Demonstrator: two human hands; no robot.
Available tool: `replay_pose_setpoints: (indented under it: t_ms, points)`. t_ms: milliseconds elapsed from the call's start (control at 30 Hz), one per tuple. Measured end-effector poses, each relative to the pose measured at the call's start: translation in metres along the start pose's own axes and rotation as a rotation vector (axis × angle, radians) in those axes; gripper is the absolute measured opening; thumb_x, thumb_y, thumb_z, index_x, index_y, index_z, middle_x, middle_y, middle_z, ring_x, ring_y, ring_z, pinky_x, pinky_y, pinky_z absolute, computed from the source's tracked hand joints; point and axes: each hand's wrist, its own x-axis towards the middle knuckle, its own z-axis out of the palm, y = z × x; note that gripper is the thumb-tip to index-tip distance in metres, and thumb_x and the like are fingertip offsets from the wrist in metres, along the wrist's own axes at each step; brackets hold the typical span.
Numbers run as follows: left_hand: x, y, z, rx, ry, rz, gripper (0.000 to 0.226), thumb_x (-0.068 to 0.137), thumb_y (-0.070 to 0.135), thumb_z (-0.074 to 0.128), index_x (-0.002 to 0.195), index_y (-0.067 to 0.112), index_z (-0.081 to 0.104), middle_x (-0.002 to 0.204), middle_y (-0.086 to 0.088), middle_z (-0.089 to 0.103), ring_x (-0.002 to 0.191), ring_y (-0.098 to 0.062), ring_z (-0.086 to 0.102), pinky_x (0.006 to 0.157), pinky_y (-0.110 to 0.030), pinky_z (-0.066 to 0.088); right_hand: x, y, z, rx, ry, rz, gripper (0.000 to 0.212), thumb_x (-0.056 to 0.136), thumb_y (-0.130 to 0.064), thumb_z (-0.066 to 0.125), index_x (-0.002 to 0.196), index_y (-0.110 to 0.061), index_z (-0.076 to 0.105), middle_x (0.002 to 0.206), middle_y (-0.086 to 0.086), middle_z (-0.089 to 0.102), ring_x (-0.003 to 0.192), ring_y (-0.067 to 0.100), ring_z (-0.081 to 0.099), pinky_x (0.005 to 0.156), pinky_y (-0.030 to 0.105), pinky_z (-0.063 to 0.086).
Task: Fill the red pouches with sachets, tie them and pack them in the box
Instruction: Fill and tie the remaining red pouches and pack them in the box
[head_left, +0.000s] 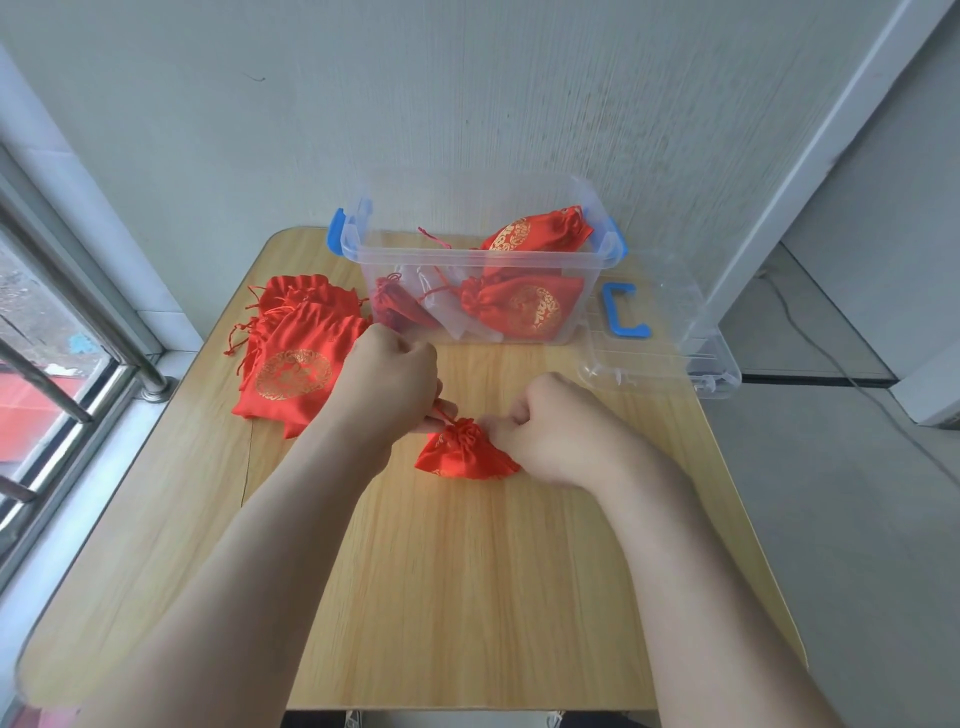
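- While both hands work at its neck, the red pouch (465, 457) lies near the centre of the table (467, 597), in front of the box (358, 254) and apart from it.
- We note its look: bright red, glossy cloth, a bulged body, a mouth gathered into a tight ruffle of folds, and a trace of gold print along the lower edge.
- Left hand (387, 382): fingers curled, pinching the red cord (442, 414) that leaves the left side of the gathered neck.
- Right hand (553, 428): fingers curled, pinching at the right side of the neck and touching the cloth. The cord on that side is hidden from us.
- The box is clear plastic with blue latches (335, 236) at both ends and stands open at the far edge of the table.
- Inside it we see three closed pouches (519, 306): one leaning high at the right end, one lying at the front, and a darker one at the left. Translucent white sachets (441, 306) lie among them.
- A stack of flat pouches (298, 353) lies left of the box, with its cords trailing leftward.
- The top pouch of the stack bears a round gold emblem (293, 374), a ring of ornament around a central figure. The pouches in the box carry gold print too. The print is too blurred for us to read any character.
- The clear lid (670, 358) with its blue handle (623, 312) lies right of the box and overhangs the table's right edge.
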Motion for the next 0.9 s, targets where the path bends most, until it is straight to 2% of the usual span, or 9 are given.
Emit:
replay_pose_setpoints:
  t_ms: [100, 200, 300, 367, 467, 600, 700, 833, 900]
  points:
    - [0.001, -0.004, -0.004, 0.226, 0.004, 0.158, 0.013, 0.103, 0.018, 0.047, 0.099, 0.007, 0.053, 0.094, -0.015, 0.068, 0.076, -0.023, 0.066, 0.068, -0.041, 0.06, 0.002, 0.0, -0.001, -0.005, -0.021, 0.054, 0.047, 0.102, -0.048, 0.061, 0.07, -0.018, 0.045, 0.063, -0.001, 0.045, 0.053, 0.019, 0.044, 0.05, 0.029, 0.031]
    - [-0.005, -0.001, -0.01, 0.401, -0.139, 0.214, 0.012, 0.104, 0.026, 0.051, 0.108, 0.02, 0.059, 0.1, -0.004, 0.064, 0.076, -0.021, 0.069, 0.07, -0.036, 0.055, -0.003, -0.002, -0.006, 0.007, -0.105, 0.104, 0.041, 0.104, -0.048, 0.055, 0.092, -0.011, 0.067, 0.067, -0.002, 0.053, 0.058, 0.017, 0.049, 0.054, 0.029, 0.033]
    - [-0.014, 0.005, -0.013, 0.584, -0.341, 0.142, 0.023, 0.102, 0.027, 0.051, 0.099, 0.015, 0.07, 0.088, -0.004, 0.062, 0.071, -0.033, 0.075, 0.077, -0.046, 0.064, -0.012, -0.005, -0.014, -0.027, -0.191, 0.139, 0.044, 0.108, -0.044, 0.05, 0.084, -0.014, 0.072, 0.035, -0.013, 0.046, 0.054, 0.012, 0.042, 0.052, 0.029, 0.028]
    - [-0.019, 0.007, -0.013, 0.715, -0.435, 0.082, 0.024, 0.099, 0.026, 0.051, 0.098, 0.012, 0.071, 0.087, -0.009, 0.067, 0.069, -0.031, 0.078, 0.075, -0.042, 0.065, -0.015, -0.007, -0.016, -0.021, -0.259, 0.155, 0.047, 0.107, -0.048, 0.05, 0.081, -0.016, 0.071, 0.027, -0.015, 0.038, 0.056, 0.011, 0.038, 0.053, 0.028, 0.026]
    - [-0.021, 0.006, -0.013, 0.85, -0.538, 0.027, 0.022, 0.094, 0.026, 0.057, 0.107, 0.014, 0.071, 0.079, -0.007, 0.076, 0.067, -0.017, 0.077, 0.06, -0.026, 0.058, -0.011, -0.007, -0.01, 0.008, -0.344, 0.16, 0.046, 0.101, -0.057, 0.059, 0.09, -0.015, 0.076, 0.034, -0.017, 0.049, 0.06, 0.014, 0.041, 0.054, 0.027, 0.029]
    - [-0.018, 0.002, -0.017, 0.955, -0.696, 0.021, 0.017, 0.09, 0.024, 0.069, 0.106, 0.02, 0.067, 0.076, 0.006, 0.08, 0.08, -0.007, 0.077, 0.081, -0.03, 0.06, -0.003, -0.002, 0.001, -0.081, -0.35, 0.069, 0.037, 0.096, -0.047, 0.073, 0.106, -0.012, 0.077, 0.077, -0.006, 0.062, 0.064, 0.013, 0.051, 0.053, 0.026, 0.038]
    - [-0.013, -0.004, -0.017, 0.998, -0.628, 0.11, 0.018, 0.088, 0.024, 0.076, 0.102, 0.025, 0.065, 0.074, 0.013, 0.079, 0.075, 0.0, 0.073, 0.068, -0.027, 0.051, 0.001, 0.001, 0.008, -0.083, -0.276, 0.033, 0.04, 0.099, -0.041, 0.071, 0.117, -0.005, 0.075, 0.079, 0.0, 0.058, 0.061, 0.016, 0.05, 0.054, 0.026, 0.039]
    - [-0.007, -0.012, -0.016, 0.965, -0.496, 0.107, 0.013, 0.092, 0.03, 0.079, 0.093, 0.018, 0.074, 0.066, 0.008, 0.077, 0.067, -0.002, 0.075, 0.079, -0.03, 0.061, 0.004, 0.006, 0.011, -0.077, -0.166, 0.019, 0.037, 0.101, -0.041, 0.068, 0.104, -0.005, 0.079, 0.075, 0.001, 0.064, 0.064, 0.019, 0.056, 0.059, 0.029, 0.043]
    - [-0.006, -0.013, -0.016, 0.965, -0.496, 0.085, 0.011, 0.096, 0.029, 0.075, 0.091, 0.019, 0.075, 0.065, 0.005, 0.077, 0.065, -0.002, 0.074, 0.078, -0.028, 0.061, 0.005, 0.008, 0.012, -0.056, -0.101, 0.002, 0.041, 0.102, -0.041, 0.068, 0.101, -0.002, 0.078, 0.076, 0.003, 0.066, 0.065, 0.022, 0.058, 0.059, 0.029, 0.045]
